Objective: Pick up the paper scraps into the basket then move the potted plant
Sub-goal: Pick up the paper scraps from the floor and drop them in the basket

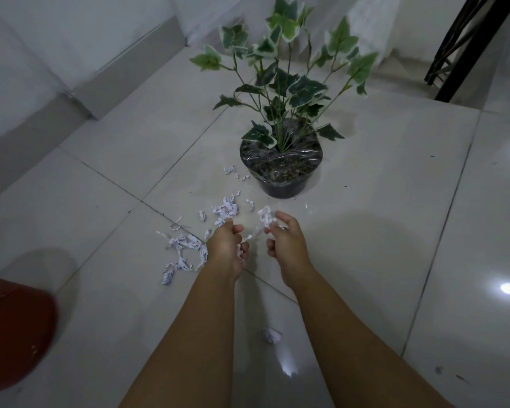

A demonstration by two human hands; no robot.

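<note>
Both bare forearms reach forward from the bottom edge over the tiled floor (365, 201). Between them, close to the camera, lies one crumpled scrap (272, 334) on its own. The left hand (227, 245) is curled closed, fingers bunched around a few white strips that poke out beside the thumb. The right hand (286, 240) is also curled, its fingertips pinching a small bundle of strips that sticks up past the index finger. The two hands sit near each other without touching.

The paper scraps (189, 251) that remain on the floor spread to the left of the left hand and ahead of it, with a few more up by the foot of the pot. Faint purple print shows on some strips, too small to read.

The potted plant (281, 166) stands upright just beyond the hands, its dark pot covered with clear film over the soil, and no label can be seen on it. The red basket (15, 328) is at the lower left edge, well apart from the scraps and partly cut off. To the right of the pot the floor is open; a wall (71, 54) runs along the left, and dark furniture legs (465, 48) stand at the upper right.
</note>
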